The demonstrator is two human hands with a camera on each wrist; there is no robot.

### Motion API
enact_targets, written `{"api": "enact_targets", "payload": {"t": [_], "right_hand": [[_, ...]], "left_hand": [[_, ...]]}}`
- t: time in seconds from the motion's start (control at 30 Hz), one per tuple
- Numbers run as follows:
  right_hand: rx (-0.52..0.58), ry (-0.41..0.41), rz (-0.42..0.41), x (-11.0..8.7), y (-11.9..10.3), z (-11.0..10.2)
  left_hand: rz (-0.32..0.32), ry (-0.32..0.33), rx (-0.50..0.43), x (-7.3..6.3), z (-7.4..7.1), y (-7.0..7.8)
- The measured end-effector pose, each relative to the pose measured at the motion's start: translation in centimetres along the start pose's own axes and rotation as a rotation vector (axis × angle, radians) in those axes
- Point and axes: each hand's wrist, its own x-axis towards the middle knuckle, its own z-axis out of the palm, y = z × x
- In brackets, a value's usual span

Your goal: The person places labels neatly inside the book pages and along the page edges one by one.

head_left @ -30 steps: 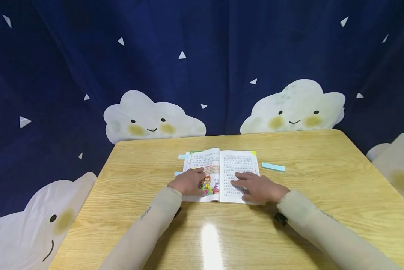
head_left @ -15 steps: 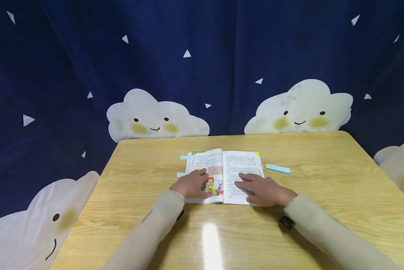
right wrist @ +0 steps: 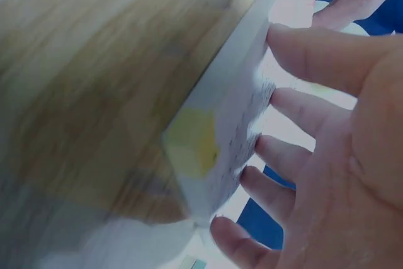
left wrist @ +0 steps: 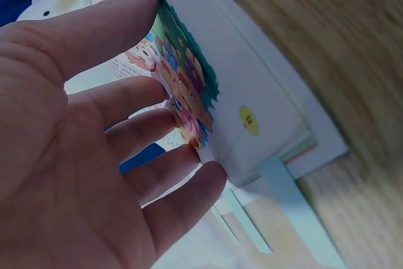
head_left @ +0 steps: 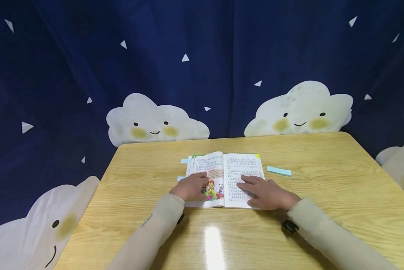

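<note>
Head cam: L hand [head_left: 192, 188] & R hand [head_left: 267, 193] rest on open book [head_left: 234, 180], fingers spread, pinching nothing, prob. so pgs [head_left: 208, 159] lie flat. Blue tabs [head_left: 184, 161] poke out, maybe marking spots.

Book [head_left: 224, 179]: open, face up on the wooden table [head_left: 323, 157] | fold: runs 12 to 6 o'clock | left page [head_left: 209, 162]: bowed near fold, print toward 12, bright cartoon picture [head_left: 211, 187] toward 6 | right page [head_left: 244, 161]: rows of print, yellow corner [head_left: 257, 156] at 2 | pale-blue tabs [head_left: 186, 161]: jutting at 9 and 10
</note>
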Motion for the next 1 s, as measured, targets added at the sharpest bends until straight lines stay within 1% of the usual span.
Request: {"api": "enact_targets", "payload": {"t": [0.17,0.23,0.47,0.6,0.67,0.73,0.9,1.0], "right_hand": [[0.046,-0.011,0.038,-0.6,0.5,0.2],[0.062,-0.009,0.04,-0.7,0.6,0.3],[0.084,0.014,0.029,-0.8,0.7,0.2],[0.127,0.01,0.073,-0.5,0.7,-0.3],[0.15,0.024,0.099,-0.4,0.9,-0.7],[0.156,0.055,0.104,-0.2,1.4,-1.2],[0.164,0.137,0.124,0.0,3.1,-2.7],[0.147,0.171,0.189,0.2,4.4,-3.7]], "left_hand": [[0.003,-0.009,0.009,-0.6,0.6,0.0],[0.009,-0.007,0.012,-0.7,0.7,0.0],[0.029,0.003,0.02,-0.4,0.9,0.0],[0.039,0.004,0.024,-0.3,1.0,0.0],[0.039,0.005,0.023,-0.2,1.0,0.0],[0.036,0.004,0.019,-0.2,1.0,0.0],[0.021,0.009,0.017,-0.3,0.5,0.0],[0.019,0.017,0.011,-0.3,0.2,0.0]]}}
